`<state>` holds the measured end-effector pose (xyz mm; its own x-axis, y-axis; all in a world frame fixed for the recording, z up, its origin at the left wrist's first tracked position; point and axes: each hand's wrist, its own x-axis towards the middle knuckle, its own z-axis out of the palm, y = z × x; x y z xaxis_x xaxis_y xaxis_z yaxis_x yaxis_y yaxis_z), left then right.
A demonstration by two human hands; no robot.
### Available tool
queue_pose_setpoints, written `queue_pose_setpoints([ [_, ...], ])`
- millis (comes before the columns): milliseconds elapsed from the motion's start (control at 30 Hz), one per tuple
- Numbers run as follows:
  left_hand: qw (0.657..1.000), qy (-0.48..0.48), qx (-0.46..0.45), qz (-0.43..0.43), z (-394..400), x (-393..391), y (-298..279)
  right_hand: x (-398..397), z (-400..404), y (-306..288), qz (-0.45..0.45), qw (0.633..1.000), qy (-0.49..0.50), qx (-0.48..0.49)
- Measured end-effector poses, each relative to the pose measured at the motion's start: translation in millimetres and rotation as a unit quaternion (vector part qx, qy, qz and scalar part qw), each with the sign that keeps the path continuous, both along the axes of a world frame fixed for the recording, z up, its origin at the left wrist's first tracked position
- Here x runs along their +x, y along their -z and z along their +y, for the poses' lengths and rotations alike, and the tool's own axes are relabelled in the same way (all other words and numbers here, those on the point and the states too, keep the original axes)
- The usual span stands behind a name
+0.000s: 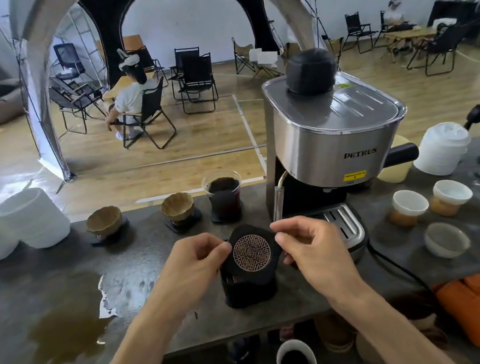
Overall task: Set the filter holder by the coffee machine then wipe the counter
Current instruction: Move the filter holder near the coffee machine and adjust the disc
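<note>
1. The counter (167, 328) is dark and runs across the whole view; both its ends are cut off by the picture edges.
2. The coffee machine (332, 135) stands at the back right of the counter, steel with a black knob on top. Its drip tray is partly hidden behind the right hand.
3. A brown spill (67, 328) lies on the left part of the counter, with a wet shiny patch just beside it.
4. The left hand (194, 261) and the right hand (308, 246) hold a black coaster (251, 254) with a round copper pattern, tilted up toward the camera. Each hand pinches one edge between thumb and fingers.
5. Under the coaster stands a dark stack (249, 290) on the counter; I cannot tell exactly what it is.
6. A clear cup of coffee (224, 197) stands behind, left of the machine.
7. The black handle (400, 153) that sticks out at the machine's right side may be the filter holder; its head is hidden.
</note>
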<state>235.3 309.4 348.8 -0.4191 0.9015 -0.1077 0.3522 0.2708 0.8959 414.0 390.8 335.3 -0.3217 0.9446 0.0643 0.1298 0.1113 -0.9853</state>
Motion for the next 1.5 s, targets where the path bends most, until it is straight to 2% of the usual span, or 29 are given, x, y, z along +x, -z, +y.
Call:
queue_pose_setpoints([
  [133,0.991,-0.064,0.021,-0.116,-2,-5,13,-5,-3,8,0.032,0.998,0.033,-0.039],
  [300,0.986,-0.086,0.020,-0.139,1,1,27,-14,-3,21,-0.028,0.998,0.018,-0.047],
  [367,0.990,-0.080,0.021,-0.112,3,3,28,-18,3,27,-0.052,0.997,0.034,-0.038],
  [533,0.995,-0.091,-0.025,0.025,9,-3,38,-29,10,38,-0.092,0.993,0.079,-0.001],
  [600,0.993,-0.102,-0.040,0.045,11,-5,44,-32,8,43,-0.096,0.992,0.081,0.005],
  [800,0.990,-0.096,-0.061,0.079,11,-4,50,-31,8,45,-0.115,0.991,0.063,0.007],
  [967,0.988,-0.068,-0.095,0.101,9,-7,50,-26,3,42,-0.186,0.982,-0.013,0.020],
  [1100,0.983,-0.072,-0.114,0.123,9,-5,51,-24,1,46,-0.232,0.972,-0.032,-0.012],
  [1500,0.981,-0.095,-0.128,0.112,9,-3,58,-21,-4,39,-0.228,0.971,-0.063,-0.024],
])
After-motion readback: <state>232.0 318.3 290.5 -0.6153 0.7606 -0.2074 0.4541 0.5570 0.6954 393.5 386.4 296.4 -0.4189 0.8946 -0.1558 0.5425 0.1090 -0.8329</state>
